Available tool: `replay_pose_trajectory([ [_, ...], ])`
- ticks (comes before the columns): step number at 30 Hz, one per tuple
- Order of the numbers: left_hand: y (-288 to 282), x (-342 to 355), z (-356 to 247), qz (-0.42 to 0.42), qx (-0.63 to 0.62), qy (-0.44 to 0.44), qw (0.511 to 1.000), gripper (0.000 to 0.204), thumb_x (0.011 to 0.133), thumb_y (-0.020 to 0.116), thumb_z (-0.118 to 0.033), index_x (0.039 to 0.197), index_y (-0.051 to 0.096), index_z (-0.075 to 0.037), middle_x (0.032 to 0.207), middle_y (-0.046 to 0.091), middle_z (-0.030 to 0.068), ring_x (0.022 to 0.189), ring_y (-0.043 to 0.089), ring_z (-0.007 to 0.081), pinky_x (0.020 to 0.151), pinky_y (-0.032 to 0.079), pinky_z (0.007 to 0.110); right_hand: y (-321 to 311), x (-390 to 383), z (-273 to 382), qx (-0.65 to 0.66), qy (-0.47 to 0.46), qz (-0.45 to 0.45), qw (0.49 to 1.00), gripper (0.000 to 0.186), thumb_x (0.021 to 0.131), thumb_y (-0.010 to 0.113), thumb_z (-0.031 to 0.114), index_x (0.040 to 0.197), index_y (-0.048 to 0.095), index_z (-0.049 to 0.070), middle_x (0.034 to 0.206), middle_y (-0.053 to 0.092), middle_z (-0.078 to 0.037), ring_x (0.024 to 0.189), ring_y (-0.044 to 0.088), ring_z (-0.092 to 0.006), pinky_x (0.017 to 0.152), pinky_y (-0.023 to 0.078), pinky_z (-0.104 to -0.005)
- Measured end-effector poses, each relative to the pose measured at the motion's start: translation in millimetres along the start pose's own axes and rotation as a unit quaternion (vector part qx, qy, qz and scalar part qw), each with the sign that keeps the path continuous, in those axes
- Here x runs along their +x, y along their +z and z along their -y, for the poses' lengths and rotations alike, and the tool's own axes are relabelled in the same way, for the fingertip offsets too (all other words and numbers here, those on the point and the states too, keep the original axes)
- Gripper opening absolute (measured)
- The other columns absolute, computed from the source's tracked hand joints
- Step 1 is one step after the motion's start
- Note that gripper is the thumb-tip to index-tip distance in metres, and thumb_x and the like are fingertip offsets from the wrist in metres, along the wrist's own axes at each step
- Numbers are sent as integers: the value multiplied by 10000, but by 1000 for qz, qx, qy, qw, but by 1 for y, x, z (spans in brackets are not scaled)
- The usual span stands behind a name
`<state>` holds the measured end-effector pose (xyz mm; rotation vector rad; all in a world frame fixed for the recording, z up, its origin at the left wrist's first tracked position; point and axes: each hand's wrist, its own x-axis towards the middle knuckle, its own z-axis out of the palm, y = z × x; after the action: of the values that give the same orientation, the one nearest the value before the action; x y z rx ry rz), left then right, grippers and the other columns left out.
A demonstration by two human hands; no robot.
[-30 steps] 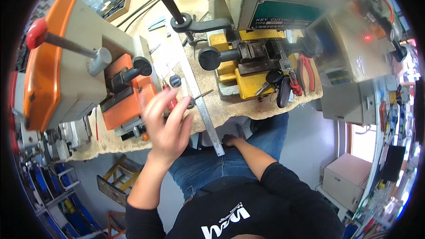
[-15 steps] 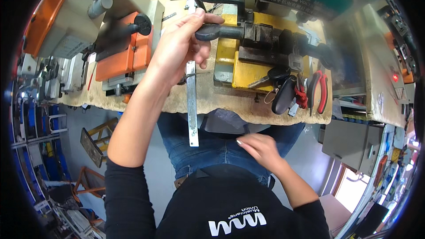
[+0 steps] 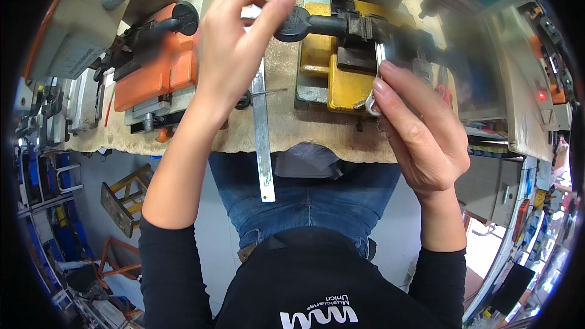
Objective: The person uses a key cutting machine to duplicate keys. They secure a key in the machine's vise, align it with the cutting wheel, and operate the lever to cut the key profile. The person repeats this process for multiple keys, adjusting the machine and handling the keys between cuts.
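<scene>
Presently the key (image 3: 376,79) is pinched between the fingertips (image 3: 382,85) of the right hand (image 3: 420,134), its silver blade upright and its bow partly hidden behind the fingers. It sits just in front of the black clamp (image 3: 359,30) on the yellow machine (image 3: 341,79), near the clamp but whether it touches cannot be told.

The left hand (image 3: 234,49) is raised over the worktop (image 3: 286,128), thumb and forefinger closed around the round black knob (image 3: 294,24) at the end of the clamp's lever. The remaining fingers are curled loosely above it. The two hands are apart, with the yellow machine between them.

A long steel ruler (image 3: 262,140) lies across the worktop under the left wrist, its lower end overhanging the front edge above the person's jeans. A thin metal pin (image 3: 268,92) lies across the ruler.

To the left stands an orange machine (image 3: 155,76) with a black knob on top. Further left is a grey housing (image 3: 91,30) with a cylindrical handle. To the right, a grey unit (image 3: 518,85) shows a lit red lamp (image 3: 541,95). Red-handled pliers (image 3: 443,92) lie behind the right hand, mostly hidden.

Below the worktop, blue bins and an orange frame (image 3: 116,256) stand on the floor at the left.
</scene>
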<state>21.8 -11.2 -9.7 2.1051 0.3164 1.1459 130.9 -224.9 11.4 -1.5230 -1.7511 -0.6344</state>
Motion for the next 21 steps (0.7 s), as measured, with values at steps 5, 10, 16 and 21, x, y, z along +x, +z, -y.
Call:
replay_pose_trajectory([
  [5,-9,-12,0,58,-43,-10,997,270,876,677,-196,1098,674,-43,877,676,57,772,648,146,693,526,266,5,1,6,9,67,11,998,346,687,725,-31,1031,695,-16,1040,668,-198,916,673,-291,791,562,-349],
  [10,-4,1,-9,74,-116,-169,976,254,932,608,-218,1074,669,-16,838,663,97,742,631,125,637,510,241,-27,-8,24,-19,148,61,987,314,749,663,-73,1061,666,-41,1088,650,-237,983,655,-313,879,524,-368],
  [16,-16,-19,-14,99,99,104,985,486,682,802,-99,1144,662,-48,1173,554,123,1016,578,260,876,503,364,-41,-32,29,-10,187,48,981,248,829,598,-16,1071,639,-48,1104,631,-256,1008,644,-346,876,527,-397],
  [21,-15,-22,-16,93,110,82,986,501,668,774,-15,1156,660,-41,1180,562,134,1006,589,265,848,523,354,-49,-36,37,55,260,64,962,380,754,756,85,1116,642,74,1104,645,-175,1032,645,-339,928,508,-467],
])
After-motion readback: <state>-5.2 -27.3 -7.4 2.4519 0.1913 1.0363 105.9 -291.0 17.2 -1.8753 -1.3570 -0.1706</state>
